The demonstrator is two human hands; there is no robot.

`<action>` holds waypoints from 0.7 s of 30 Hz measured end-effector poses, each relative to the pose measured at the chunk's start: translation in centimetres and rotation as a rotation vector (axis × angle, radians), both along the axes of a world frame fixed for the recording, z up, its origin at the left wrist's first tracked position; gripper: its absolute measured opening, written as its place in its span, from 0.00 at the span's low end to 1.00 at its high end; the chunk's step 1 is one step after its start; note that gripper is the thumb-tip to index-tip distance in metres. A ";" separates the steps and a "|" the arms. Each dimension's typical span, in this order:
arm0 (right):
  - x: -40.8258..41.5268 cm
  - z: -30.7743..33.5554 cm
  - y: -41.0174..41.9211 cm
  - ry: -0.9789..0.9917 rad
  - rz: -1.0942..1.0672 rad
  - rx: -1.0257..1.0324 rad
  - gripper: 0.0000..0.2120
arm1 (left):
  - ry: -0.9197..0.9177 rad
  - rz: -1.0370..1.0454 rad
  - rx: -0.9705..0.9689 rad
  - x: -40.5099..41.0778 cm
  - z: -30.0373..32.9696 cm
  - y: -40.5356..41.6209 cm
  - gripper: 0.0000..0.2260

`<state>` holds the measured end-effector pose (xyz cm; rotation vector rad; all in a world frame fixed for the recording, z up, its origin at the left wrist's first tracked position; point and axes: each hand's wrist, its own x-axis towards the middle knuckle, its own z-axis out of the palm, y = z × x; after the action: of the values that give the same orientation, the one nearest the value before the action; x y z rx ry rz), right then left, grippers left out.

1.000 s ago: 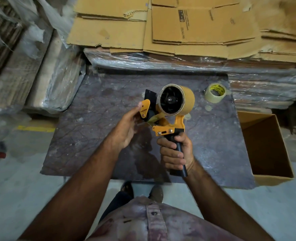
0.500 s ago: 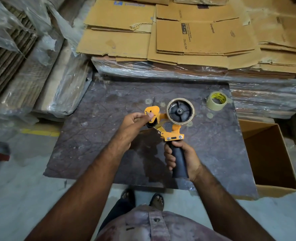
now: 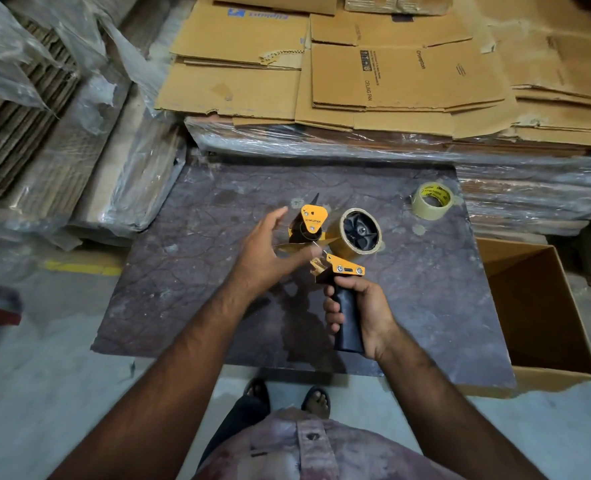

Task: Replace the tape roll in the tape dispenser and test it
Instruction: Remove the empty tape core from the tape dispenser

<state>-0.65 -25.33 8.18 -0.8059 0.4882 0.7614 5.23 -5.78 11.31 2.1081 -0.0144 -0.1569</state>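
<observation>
Tape dispenser (image 3: 335, 251), orange with a black grip, is sitting in my right hand (image 3: 360, 313) above the middle of a dark, mottled surface (image 3: 190, 271). My right hand is wrapping tightly around the black handle, fingers curled closed on it, holding the tool upright with its head pointing away from me. A brown tape roll (image 3: 358, 231) is mounted on the black hub at the right side of the dispenser's head. A strip of brown tape is running from that roll leftward toward the orange front plate.

My left hand (image 3: 270, 251) is hovering just to the left of the dispenser's head, fingers spread and loosely open. Its fingertips are near the loose tape strip, but I cannot tell whether they are touching it.

A second tape roll (image 3: 431, 200), pale and clear with a yellow core label, is lying flat at the far right corner of the surface, well apart from the dispenser. An open cardboard box (image 3: 543, 313) is sitting on the floor to the right. Flattened cardboard sheets (image 3: 391, 77) are stacked beyond the far edge.
</observation>
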 end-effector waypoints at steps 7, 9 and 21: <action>-0.2 0.2 -1.0 -0.032 -0.015 0.002 0.10 | -0.438 -0.162 0.336 -1.6 -1.3 0.5 0.36; -0.4 0.1 -1.2 -0.033 -0.010 0.010 0.10 | -0.488 -0.158 0.344 -1.8 -1.4 0.3 0.31; -0.8 0.5 -2.8 -0.014 0.087 0.045 0.10 | -0.504 -0.184 0.113 0.2 -0.2 0.6 0.07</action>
<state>-1.49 -28.14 8.69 -0.7942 0.4241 0.8434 5.40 -5.15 11.07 2.2062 -0.5102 0.2728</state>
